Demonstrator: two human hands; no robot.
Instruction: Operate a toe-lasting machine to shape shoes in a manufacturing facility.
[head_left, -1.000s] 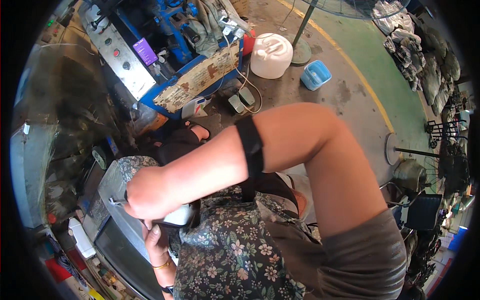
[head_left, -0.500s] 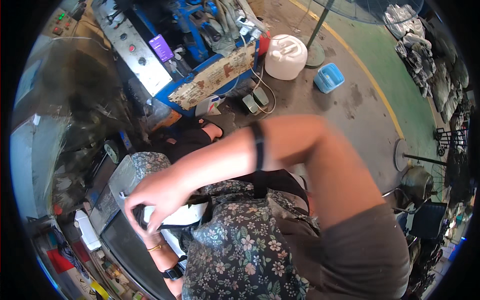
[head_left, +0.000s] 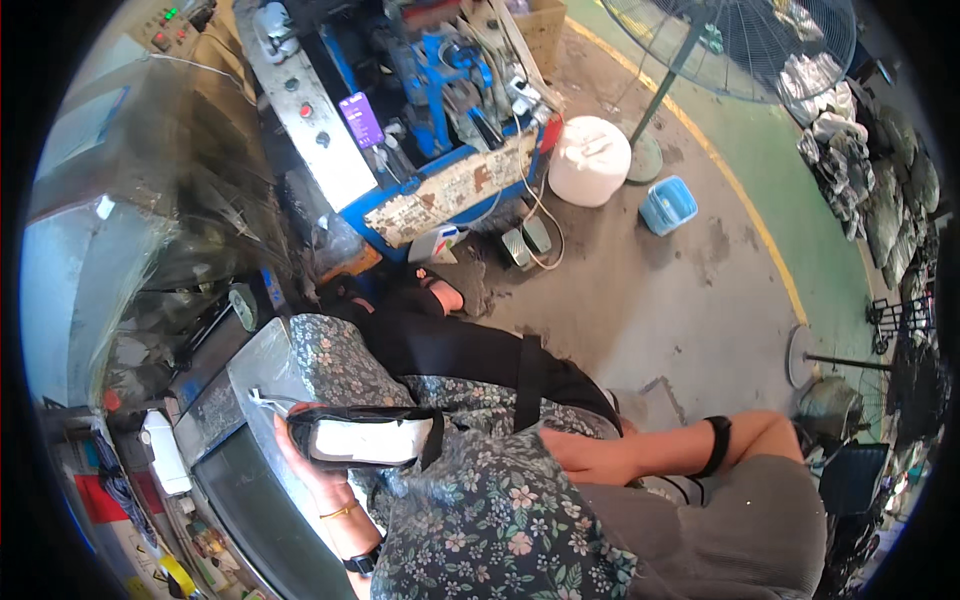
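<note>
My left hand [head_left: 318, 478] is closed round the toe or heel end of a black shoe [head_left: 322, 412]; which end cannot be made out. A white insole or lining [head_left: 365, 440] fills the shoe's opening, which faces up. Thin white strings [head_left: 268, 400] stick out beside my fingertips. The shoe lies level over my lap, against the floral apron [head_left: 500, 490]. Well to the right, my right hand [head_left: 595, 458] is at the apron's edge near my hip. Cloth covers its fingers, so its grip is hidden.
Ahead stands a blue machine [head_left: 430, 180] with worn panels, and a foot pedal [head_left: 525, 242] on the floor. A white plastic drum [head_left: 590, 160] and a blue bucket [head_left: 668, 206] are beyond it. A dark-topped bench [head_left: 255, 490] is at my left. A large fan [head_left: 740, 45] stands far right.
My right hand has left the shoe and swung down to the right, to the apron by my hip. The left hand keeps hold of the shoe. The whole view has shifted slightly.
</note>
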